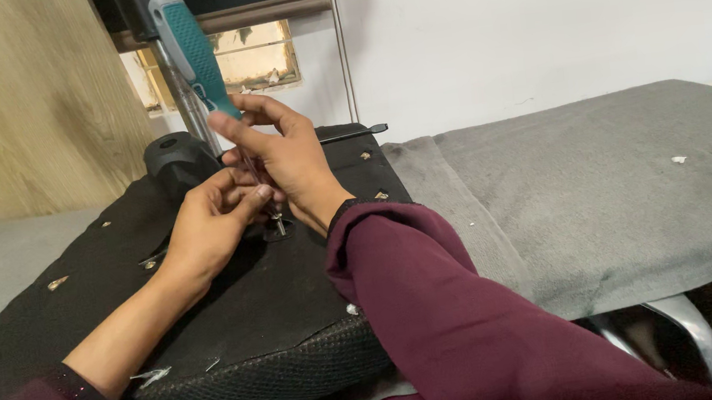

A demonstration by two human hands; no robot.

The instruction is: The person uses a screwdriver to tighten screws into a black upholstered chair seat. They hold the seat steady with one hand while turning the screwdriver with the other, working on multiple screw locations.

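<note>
The black upholstered seat base [237, 327] lies upside down on the grey blanket [602, 192], with a metal leg [691, 328] below its edge. Keep the teal-handled screwdriver [193, 54] upright over the screw [278, 228] and press straight down so the tip stays seated. Your right hand [286, 159] is clenched around the screwdriver just below its handle. Your left hand [213, 219] pinches its fingertips at the shaft, steadying the tip at the screw.
</note>
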